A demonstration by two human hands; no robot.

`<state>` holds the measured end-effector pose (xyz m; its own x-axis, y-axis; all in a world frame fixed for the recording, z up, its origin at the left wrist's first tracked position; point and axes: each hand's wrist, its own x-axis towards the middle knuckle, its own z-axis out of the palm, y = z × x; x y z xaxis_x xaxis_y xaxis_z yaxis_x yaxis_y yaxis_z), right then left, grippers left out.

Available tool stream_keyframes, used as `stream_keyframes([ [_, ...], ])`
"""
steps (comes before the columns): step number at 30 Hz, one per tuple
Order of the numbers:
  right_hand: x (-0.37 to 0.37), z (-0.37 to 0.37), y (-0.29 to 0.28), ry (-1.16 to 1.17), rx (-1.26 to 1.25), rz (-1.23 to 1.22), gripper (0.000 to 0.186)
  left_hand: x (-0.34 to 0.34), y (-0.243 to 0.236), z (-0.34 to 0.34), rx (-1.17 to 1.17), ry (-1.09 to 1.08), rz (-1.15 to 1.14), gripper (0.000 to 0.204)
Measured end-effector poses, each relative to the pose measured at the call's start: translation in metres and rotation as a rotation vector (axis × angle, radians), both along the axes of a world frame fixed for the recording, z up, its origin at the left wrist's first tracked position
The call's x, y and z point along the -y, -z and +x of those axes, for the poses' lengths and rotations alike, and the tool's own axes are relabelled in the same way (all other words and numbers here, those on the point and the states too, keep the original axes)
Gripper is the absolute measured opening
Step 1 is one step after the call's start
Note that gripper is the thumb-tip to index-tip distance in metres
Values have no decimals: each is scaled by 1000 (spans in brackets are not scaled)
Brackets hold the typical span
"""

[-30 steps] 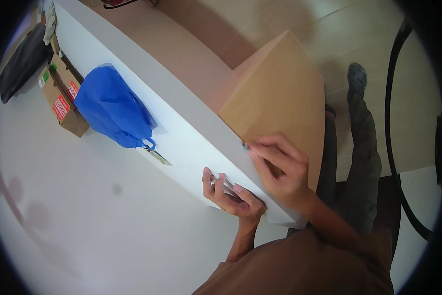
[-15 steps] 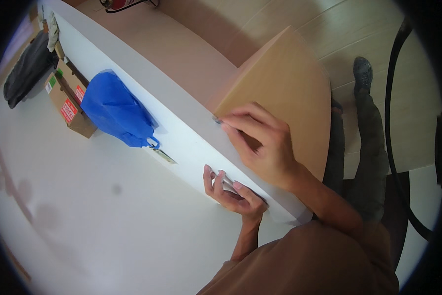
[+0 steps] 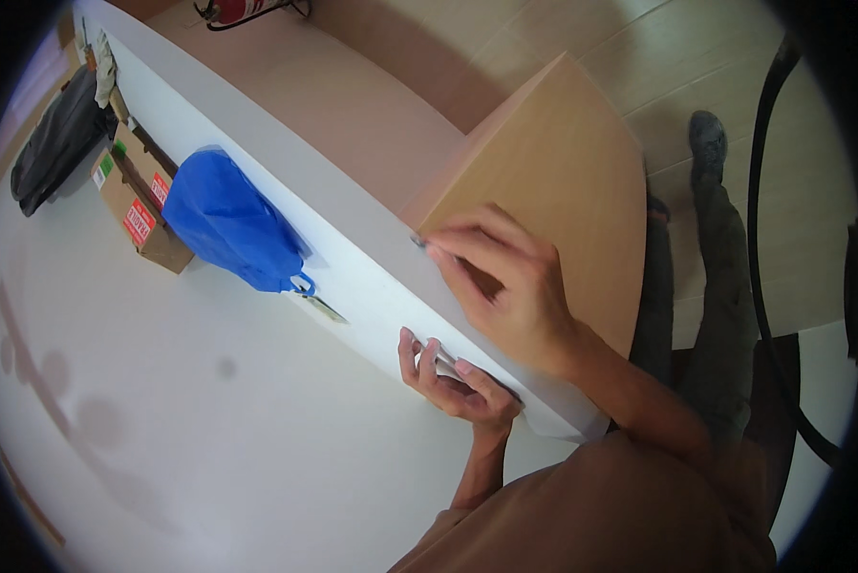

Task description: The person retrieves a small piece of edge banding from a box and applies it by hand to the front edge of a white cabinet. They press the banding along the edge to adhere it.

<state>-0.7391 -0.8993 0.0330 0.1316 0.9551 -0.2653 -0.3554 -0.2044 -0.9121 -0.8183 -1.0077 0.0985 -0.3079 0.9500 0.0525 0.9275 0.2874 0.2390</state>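
My right hand [image 3: 515, 286] pinches a small grey piece [image 3: 418, 240] at the seam where the grey top strip [image 3: 324, 181] of the long white partition [image 3: 343, 277] meets a light-wood panel [image 3: 582, 181]. Lower down, my left hand [image 3: 462, 387] has its fingers curled around something pale and slim against the partition's white face; what it is, I cannot make out. A blue cloth bag [image 3: 228, 215] lies against the partition, up and left of both hands, with a flat greenish item partly under its handle.
Cardboard boxes [image 3: 142, 191], a black bag [image 3: 56, 148] and a pale cloth occupy the white surface's far-left end. A red cylinder [image 3: 238, 11] with a black hose is at the top. A black cable [image 3: 757, 239] runs down the right. My legs and shoe [image 3: 708, 143] show over the tiled floor.
My right hand has moved up and left along the strip's edge over the last second, still pinching the small piece. My left hand stays in about the same place.
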Motion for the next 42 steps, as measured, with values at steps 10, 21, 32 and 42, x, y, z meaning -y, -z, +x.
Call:
stream_keyframes([
  [10,51,36,-7,-16,-195,-345,11,1,0,-3,40,24,1,37],
  [21,60,41,-11,-183,-130,-243,11,3,1,-6,48,22,20,37],
  [32,64,38,-15,-135,-343,-440,13,6,4,-10,27,16,49,41],
  [42,54,59,-2,-152,-741,-578,9,2,4,-4,42,17,42,40],
])
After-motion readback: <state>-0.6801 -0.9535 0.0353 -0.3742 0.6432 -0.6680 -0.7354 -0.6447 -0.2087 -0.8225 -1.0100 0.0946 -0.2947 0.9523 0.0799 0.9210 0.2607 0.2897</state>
